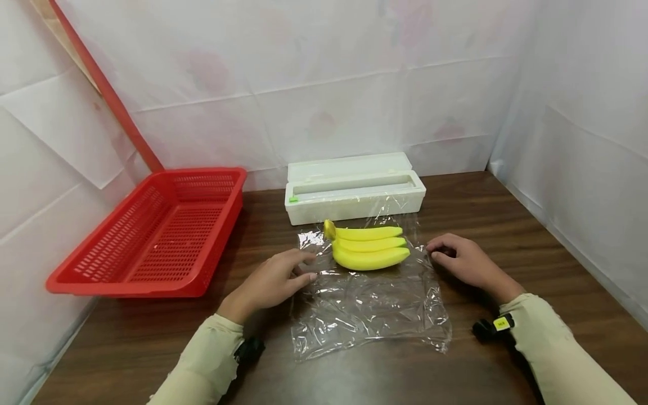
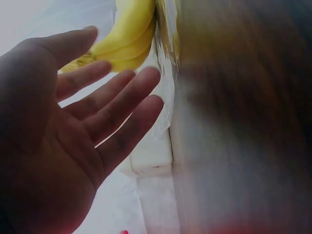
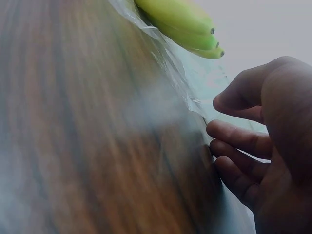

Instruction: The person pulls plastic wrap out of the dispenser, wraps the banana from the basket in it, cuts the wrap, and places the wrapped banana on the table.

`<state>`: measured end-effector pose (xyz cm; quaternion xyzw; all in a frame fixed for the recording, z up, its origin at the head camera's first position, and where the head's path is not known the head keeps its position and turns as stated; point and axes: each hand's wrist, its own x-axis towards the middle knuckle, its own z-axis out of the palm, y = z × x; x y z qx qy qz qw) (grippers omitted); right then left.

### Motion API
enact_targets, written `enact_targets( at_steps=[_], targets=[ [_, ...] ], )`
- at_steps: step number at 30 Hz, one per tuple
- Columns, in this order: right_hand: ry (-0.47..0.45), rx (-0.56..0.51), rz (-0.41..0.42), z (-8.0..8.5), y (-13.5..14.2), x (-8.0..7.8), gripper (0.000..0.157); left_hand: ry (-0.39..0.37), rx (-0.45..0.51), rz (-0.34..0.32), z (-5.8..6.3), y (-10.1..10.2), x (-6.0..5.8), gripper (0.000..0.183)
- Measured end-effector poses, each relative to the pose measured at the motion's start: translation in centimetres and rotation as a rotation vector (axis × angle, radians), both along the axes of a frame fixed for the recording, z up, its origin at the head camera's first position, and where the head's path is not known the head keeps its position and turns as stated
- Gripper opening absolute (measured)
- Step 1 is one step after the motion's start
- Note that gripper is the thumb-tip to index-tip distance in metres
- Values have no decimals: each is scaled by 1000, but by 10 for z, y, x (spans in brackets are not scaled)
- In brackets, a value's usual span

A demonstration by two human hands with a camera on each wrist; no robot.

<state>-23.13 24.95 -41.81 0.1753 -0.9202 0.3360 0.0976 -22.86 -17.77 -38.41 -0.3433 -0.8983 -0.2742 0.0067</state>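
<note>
A bunch of three yellow bananas (image 1: 367, 246) lies on a sheet of clear plastic wrap (image 1: 374, 309) spread over the table. The stem points left. My left hand (image 1: 275, 278) is beside the wrap's left edge, fingertips close to it; in the left wrist view its fingers (image 2: 122, 105) are spread and hold nothing. On the other side, my right hand (image 1: 468, 261) sits at the wrap's right edge with loosely bent fingers. The right wrist view shows a gap between thumb and fingers (image 3: 239, 139), with the banana tips beyond.
Behind the bananas stands a white wrap dispenser box (image 1: 354, 205) with its lid raised, and the wrap runs forward from it. A red plastic basket (image 1: 202, 281) occupies the left side of the wooden table (image 1: 385, 382). White sheeting (image 1: 324, 112) encloses the back and sides.
</note>
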Motion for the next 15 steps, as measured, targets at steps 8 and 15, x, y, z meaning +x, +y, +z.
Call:
enact_targets(
  at_steps=[8,15],
  targets=[
    [-3,25,2,2,0,2,11,-83,-98,-113,-5,7,4,3],
    [11,74,21,6,-3,5,7,-246,-150,-223,-4,17,14,10]
  ],
)
